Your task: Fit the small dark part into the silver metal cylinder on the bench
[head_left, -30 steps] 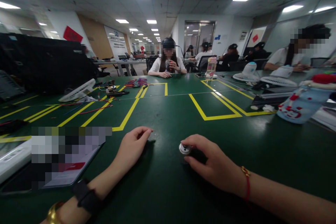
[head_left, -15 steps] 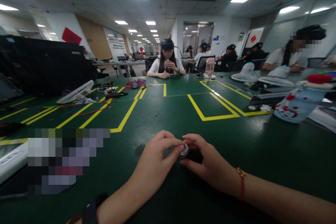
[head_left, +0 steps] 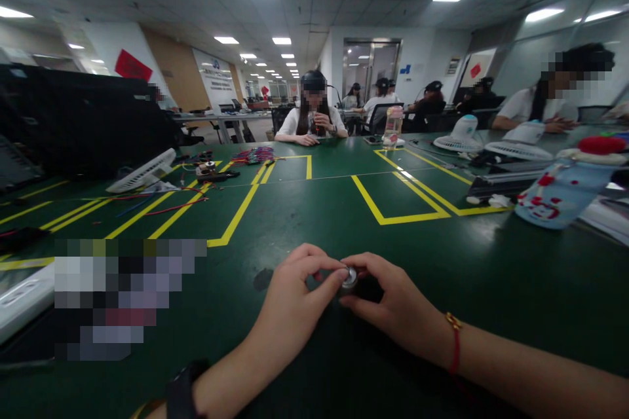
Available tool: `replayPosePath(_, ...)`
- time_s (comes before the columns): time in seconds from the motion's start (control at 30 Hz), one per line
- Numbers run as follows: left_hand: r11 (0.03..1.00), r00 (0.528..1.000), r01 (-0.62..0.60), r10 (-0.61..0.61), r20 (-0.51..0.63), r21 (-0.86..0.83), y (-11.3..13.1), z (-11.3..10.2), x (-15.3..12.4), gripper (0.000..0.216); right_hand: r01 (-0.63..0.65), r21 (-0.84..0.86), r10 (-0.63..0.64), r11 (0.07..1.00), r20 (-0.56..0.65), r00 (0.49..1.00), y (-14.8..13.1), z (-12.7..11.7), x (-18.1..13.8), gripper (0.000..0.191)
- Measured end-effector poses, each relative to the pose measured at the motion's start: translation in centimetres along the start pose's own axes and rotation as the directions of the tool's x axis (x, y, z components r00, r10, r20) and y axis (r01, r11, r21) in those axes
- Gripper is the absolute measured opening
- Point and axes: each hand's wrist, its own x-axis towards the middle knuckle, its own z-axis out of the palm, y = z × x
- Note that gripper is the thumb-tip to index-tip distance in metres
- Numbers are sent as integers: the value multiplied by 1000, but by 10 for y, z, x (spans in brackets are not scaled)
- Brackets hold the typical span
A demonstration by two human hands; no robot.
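A small round silver piece (head_left: 349, 279) with a pale, shiny top stands at the middle of the near table, between my hands. What exactly it is I cannot make out. My left hand (head_left: 304, 288) pinches thumb and forefinger together at its upper left edge; whether a smaller part sits between those tips is hidden. From the right, my right hand (head_left: 388, 291) holds the piece, the thumb at its near side and the fingers at its far side. A dark band is on my left wrist and a red cord on my right.
The green table (head_left: 304, 216) carries yellow tape lines. A white power strip (head_left: 22, 301) lies at left, beyond it wires (head_left: 253, 156) and a white fan (head_left: 142, 170). At right stand a blue bottle (head_left: 560, 193) and more fans (head_left: 459, 134). A person (head_left: 312, 118) sits opposite.
Both hands and the silver piece have shifted very slightly to the right in view. A little more of the piece's top shows between the fingers. The grip looks the same.
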Motion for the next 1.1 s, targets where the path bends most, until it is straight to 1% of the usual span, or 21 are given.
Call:
replayPosePath(0.1,1000,999,13,-13,-51,-8,-1,-2,0,17,7,-14,-7,1000,4,1000,-1,0,0,37)
replayPosePath(0.23,999,994,46,-45,-95,9,-6,-5,-1,17,4,-45,-6,999,-54,999,-3,0,-2,33)
replayPosePath(0.27,998,995,54,-52,-82,22,-8,-5,-1,17,-6,-51,2,999,-73,997,-3,0,-2,32)
replayPosePath(0.33,996,999,50,-49,-15,69,-15,-2,-2,16,-19,-61,12,998,-104,994,-3,-1,-2,30)
replayPosePath(0.43,977,996,7,-27,88,215,-24,3,-4,12,-26,-73,16,997,-125,992,-2,-2,-2,30)
replayPosePath(0.53,947,992,-19,-23,127,321,-27,6,-5,11,-29,-80,19,996,-123,992,0,-2,-3,31)
replayPosePath(0.67,943,989,-20,-31,147,333,-27,6,-5,13,-28,-88,17,996,-121,993,0,1,-4,31)
replayPosePath(0.77,965,989,4,-42,139,261,-28,2,-4,16,-22,-134,3,991,-143,990,1,-6,-1,30)
replayPosePath(0.83,981,991,52,-75,114,187,-31,-6,-3,22,-62,-193,23,979,-197,980,6,-23,5,30)
replayPosePath(0.9,983,990,117,-127,63,144,-38,-19,0,27,-178,-281,97,943,-280,955,19,-50,12,37)
replayPosePath(0.93,979,989,143,-147,17,142,-42,-26,2,30,-252,-338,139,907,-324,936,28,-67,15,40)
replayPosePath(1.0,965,977,208,-198,-79,158,-52,-39,5,35,-392,-479,204,785,-398,895,51,-102,20,42)
replayPosePath(1.03,955,964,253,-235,-127,154,-56,-44,7,36,-444,-549,226,708,-420,879,63,-118,22,40)
replayPosePath(1.1,935,935,329,-302,-186,133,-64,-50,9,39,-515,-639,288,571,-431,855,85,-144,21,36)
